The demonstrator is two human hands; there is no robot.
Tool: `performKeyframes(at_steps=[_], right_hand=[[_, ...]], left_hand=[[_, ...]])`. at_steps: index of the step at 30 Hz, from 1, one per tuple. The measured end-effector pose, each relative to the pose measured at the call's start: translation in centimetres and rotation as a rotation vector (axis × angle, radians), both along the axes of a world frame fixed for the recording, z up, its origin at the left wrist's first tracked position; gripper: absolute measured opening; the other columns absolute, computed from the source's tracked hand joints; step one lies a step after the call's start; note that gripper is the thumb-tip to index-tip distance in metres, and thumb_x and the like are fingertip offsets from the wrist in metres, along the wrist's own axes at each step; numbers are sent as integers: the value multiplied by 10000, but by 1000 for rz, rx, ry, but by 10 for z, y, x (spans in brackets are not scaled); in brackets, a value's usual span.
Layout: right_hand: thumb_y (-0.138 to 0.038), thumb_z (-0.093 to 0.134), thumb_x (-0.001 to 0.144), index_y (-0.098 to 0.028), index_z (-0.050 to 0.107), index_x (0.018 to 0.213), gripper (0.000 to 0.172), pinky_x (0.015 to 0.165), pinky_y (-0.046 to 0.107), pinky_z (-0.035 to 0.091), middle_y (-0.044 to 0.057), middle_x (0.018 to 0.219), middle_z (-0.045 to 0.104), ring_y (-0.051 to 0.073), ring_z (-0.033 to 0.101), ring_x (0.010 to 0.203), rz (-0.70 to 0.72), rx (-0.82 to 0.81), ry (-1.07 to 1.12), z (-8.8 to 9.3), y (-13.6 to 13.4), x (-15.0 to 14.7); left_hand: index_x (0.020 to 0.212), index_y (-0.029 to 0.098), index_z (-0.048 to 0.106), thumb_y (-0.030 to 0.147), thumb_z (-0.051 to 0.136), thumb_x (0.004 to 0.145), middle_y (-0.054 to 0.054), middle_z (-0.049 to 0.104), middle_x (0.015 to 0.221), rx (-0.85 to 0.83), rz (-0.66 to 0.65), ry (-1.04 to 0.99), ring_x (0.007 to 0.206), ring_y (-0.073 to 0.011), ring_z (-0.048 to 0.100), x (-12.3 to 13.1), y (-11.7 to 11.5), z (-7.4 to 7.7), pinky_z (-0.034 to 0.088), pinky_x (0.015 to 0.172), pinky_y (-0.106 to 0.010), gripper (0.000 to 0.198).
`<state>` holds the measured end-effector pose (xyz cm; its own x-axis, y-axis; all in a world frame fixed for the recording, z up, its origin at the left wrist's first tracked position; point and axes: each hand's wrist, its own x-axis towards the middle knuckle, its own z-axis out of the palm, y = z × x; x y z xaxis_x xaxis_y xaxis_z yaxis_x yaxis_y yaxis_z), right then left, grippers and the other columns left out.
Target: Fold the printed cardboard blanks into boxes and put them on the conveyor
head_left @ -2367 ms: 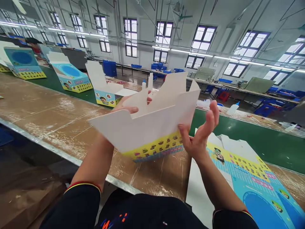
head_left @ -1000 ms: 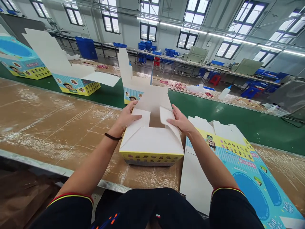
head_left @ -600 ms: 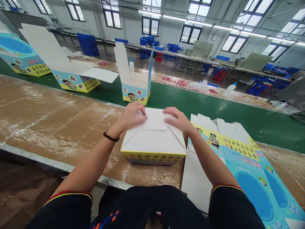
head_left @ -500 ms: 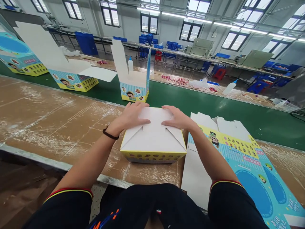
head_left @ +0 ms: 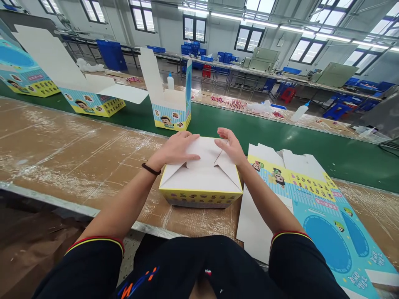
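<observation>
A yellow-edged cardboard box [head_left: 201, 178] stands in front of me on the brown-covered table, its white folded flaps facing up. My left hand [head_left: 179, 148] lies across the far left part of this white face, fingers stretched and thumb pointing inward. At the far right edge, my right hand [head_left: 230, 146] has its fingers apart and partly raised, with the thumb side over the flap. Two small notches show where the flaps meet. Neither hand is wrapped round anything.
Flat printed box blanks [head_left: 311, 211] lie stacked at my right. On the green conveyor belt [head_left: 264, 133] beyond stand an open box [head_left: 173, 116] and another open box [head_left: 90, 104] farther left. A white bottle [head_left: 300, 113] stands across the belt.
My right hand has lifted partly off the box's top, its fingers now raised and spread. My left hand stays on the flaps. The open boxes on the belt have shifted slightly left.
</observation>
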<state>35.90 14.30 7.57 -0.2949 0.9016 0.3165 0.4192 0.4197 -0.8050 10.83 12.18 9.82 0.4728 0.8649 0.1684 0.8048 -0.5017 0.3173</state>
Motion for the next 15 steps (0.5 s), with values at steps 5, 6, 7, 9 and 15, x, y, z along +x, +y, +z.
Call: performKeyframes(at_steps=[5,6,7,9,15], right_hand=[[-381,843,660,-254,423,1523,968,1194,586,318,132,1594,373,383,355,1459,69,-57,-381,19,-7,-4],[-358,845,651,-261,419,1532,984,1190,615,308,129,1602,359,397,343,1461,69,-64,-455,23,-8,-4],[-349,846,648,-261,423,1534,986,1187,635,298,130,1603,356,408,335,1461,66,-69,-508,26,-8,-4],[-347,860,631,-256,452,1518,980,1191,649,282,129,1598,369,419,324,1460,73,-74,-539,27,-5,-3],[-647,723,787,-263,486,1463,812,1189,527,356,119,1551,454,345,416,1432,33,-106,2,5,4,1]], left_hand=[[1561,161,373,556,680,743,-184,470,1529,-51,-26,153,1402,-391,423,1,-1,5,332,1169,-495,959],[1575,157,345,562,693,730,-191,452,1547,-54,-27,187,1415,-395,409,1,-1,6,324,1175,-504,1000],[1586,157,321,579,706,714,-195,435,1564,-51,-27,212,1427,-401,394,1,-2,6,313,1182,-515,1043],[1597,159,301,628,705,701,-199,411,1590,-36,-36,224,1443,-411,372,0,-2,6,287,1198,-535,1089],[1548,130,407,470,347,951,-167,444,1592,-28,-58,72,1459,-327,398,-2,2,3,279,1224,-477,690]])
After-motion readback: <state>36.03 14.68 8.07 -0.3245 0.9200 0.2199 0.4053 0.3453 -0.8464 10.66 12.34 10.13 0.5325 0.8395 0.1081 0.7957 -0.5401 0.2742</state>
